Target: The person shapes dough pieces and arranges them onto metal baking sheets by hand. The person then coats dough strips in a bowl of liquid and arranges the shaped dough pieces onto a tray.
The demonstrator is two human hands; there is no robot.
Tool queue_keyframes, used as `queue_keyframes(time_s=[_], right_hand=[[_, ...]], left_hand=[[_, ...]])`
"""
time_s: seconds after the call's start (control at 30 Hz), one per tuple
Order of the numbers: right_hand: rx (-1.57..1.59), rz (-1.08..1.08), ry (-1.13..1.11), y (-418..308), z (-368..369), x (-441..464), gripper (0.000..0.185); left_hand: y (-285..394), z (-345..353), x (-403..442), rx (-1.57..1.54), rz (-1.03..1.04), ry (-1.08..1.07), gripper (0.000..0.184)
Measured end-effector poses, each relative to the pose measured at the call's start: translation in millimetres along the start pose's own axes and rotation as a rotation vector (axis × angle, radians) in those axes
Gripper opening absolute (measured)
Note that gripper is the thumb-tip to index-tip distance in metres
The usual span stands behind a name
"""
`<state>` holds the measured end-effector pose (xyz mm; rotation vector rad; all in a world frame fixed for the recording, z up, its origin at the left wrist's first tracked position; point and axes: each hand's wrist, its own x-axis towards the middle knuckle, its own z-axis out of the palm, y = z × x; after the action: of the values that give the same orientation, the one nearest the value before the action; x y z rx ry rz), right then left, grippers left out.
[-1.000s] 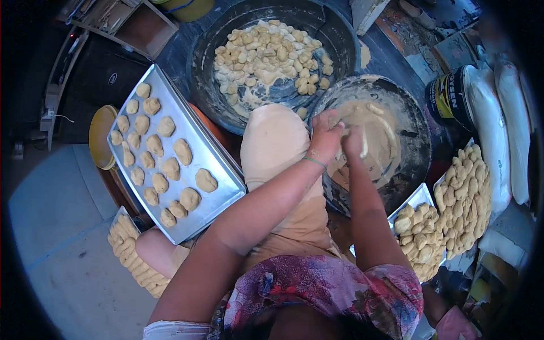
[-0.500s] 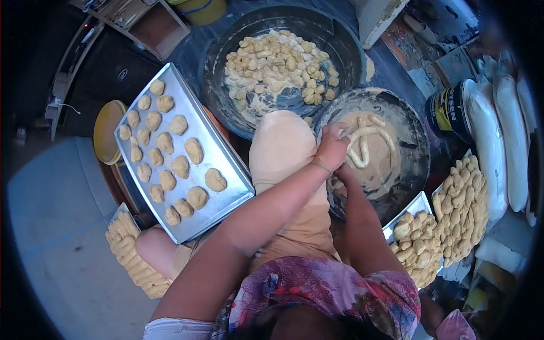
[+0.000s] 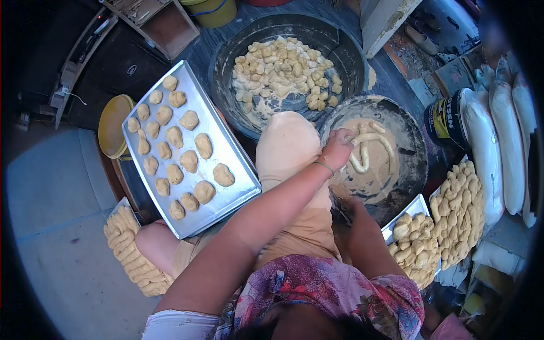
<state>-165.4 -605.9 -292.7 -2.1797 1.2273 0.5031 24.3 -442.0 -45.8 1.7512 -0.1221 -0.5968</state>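
My left hand (image 3: 339, 148) is over the left side of a dark, floury basin (image 3: 420, 170). Its fingers are closed at the end of a pale, curved rope of dough (image 3: 361, 158); the fingertips are partly hidden. The rope lies bent on tan flour, with a short dough piece (image 3: 377, 127) by its far bend. Nearer to me, my right hand (image 3: 352, 203) is low at the basin's near left edge, apart from the left hand. Its fingers are in shadow and I cannot make them out.
A metal tray (image 3: 241, 195) of dough lumps rests on my left. Beyond my knee stands a larger dark tub (image 3: 218, 73) with many floured dough pieces. Shaped dough (image 3: 459, 209) is heaped on trays at right, beside a black bucket (image 3: 447, 119) and white wrapped bundles (image 3: 504, 141).
My right hand has drawn back toward me, away from the left hand. The left hand stays by the dough rope. The whole view has shifted slightly.
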Motion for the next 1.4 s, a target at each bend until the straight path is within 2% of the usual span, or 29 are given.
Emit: queue_keyframes(time_s=[0.13,0.2,0.23,0.3,0.37,0.4,0.47,0.53,0.6,0.67,0.7,0.77,0.8,0.87,0.97,1.0,1.03,1.1,1.13,1.23,1.27,1.4], right_hand=[[0.499,-0.019,0.259,-12.0,-21.2,14.3,0.042],[0.413,-0.16,0.449,-19.7,-14.6,21.7,0.042],[0.216,-0.276,0.592,-13.8,-1.4,30.3,0.039],[-0.163,-0.324,0.067,6.0,60.6,47.0,0.048],[0.205,-0.513,-0.45,-4.2,85.1,11.2,0.044],[0.287,-0.424,-0.615,-7.6,68.3,8.6,0.041],[0.456,-0.236,-0.943,-28.1,18.8,7.1,0.035],[0.364,-0.193,-0.844,-66.5,-34.3,-2.6,0.029],[0.473,-0.03,-0.528,-93.5,-52.1,40.0,0.026],[0.815,-0.18,-0.324,-130.9,-70.7,60.8,0.038],[1.029,-0.299,-0.228,-170.7,-99.4,27.6,0.045],[1.183,-0.405,-0.587,-221.2,-146.9,-18.6,0.06],[1.228,-0.417,-0.56,-226.9,-147.7,-12.0,0.062],[1.317,-0.443,-0.504,-237.0,-149.2,1.3,0.067],[1.082,-0.452,-0.088,-173.9,-68.8,93.4,0.067],[0.476,-0.352,0.284,-154.4,-54.3,91.3,0.066],[0.492,-0.144,0.475,-117.8,-22.7,96.8,0.067],[0.587,0.316,0.251,-44.0,28.4,90.4,0.068],[0.518,0.394,0.12,-33.9,42.2,69.5,0.065],[0.266,0.297,-0.012,-50.6,70.7,24.7,0.056],[0.209,0.241,-0.024,-65.8,79.8,19.5,0.054],[0.24,0.002,-0.068,-110.9,116.0,35.0,0.043]], left_hand=[[4.9,1.6,-1.8,0.068,0.031,-0.02,0.036],[4.3,1.5,-2.2,0.071,0.031,-0.033,0.036],[-0.7,2.8,0.7,0.056,0.028,-0.03,0.036],[-4.6,3.5,5.5,0.032,0.026,-0.011,0.037],[-6.5,5.2,6.0,0.004,0.022,0.026,0.037],[-5.0,7.4,4.3,0.048,0.087,0.114,0.033],[-7.5,8.3,4.6,0.025,0.081,0.131,0.034],[-9.2,7.8,7.4,0.053,0.073,0.149,0.034],[-12.3,9.3,7.6,0.124,0.051,0.162,0.034],[-25.2,11.0,17.3,0.084,-0.014,-0.019,0.029],[-29.5,11.4,20.9,0.064,-0.046,-0.108,0.027],[-18.4,10.1,14.8,0.173,-0.137,-0.242,0.024],[-17.8,10.5,12.6,0.227,-0.183,-0.307,0.024],[-22.0,10.3,13.4,0.23,-0.144,-0.277,0.024],[-33.7,11.7,15.9,0.208,-0.04,-0.186,0.021],[-36.1,12.0,15.3,0.196,0.001,-0.148,0.019],[-31.4,10.5,12.9,0.208,0.001,-0.152,0.02],[-13.7,4.1,3.4,0.233,-0.008,-0.165,0.02],[-9.2,1.7,3.2,0.17,-0.085,-0.235,0.021],[-20.0,10.7,6.5,0.129,0.041,-0.074,0.021],[-20.6,12.9,13.2,-0.019,-0.063,-0.077,0.021],[15.4,7.3,27.5,0.068,0.104,0.013,0.023]])
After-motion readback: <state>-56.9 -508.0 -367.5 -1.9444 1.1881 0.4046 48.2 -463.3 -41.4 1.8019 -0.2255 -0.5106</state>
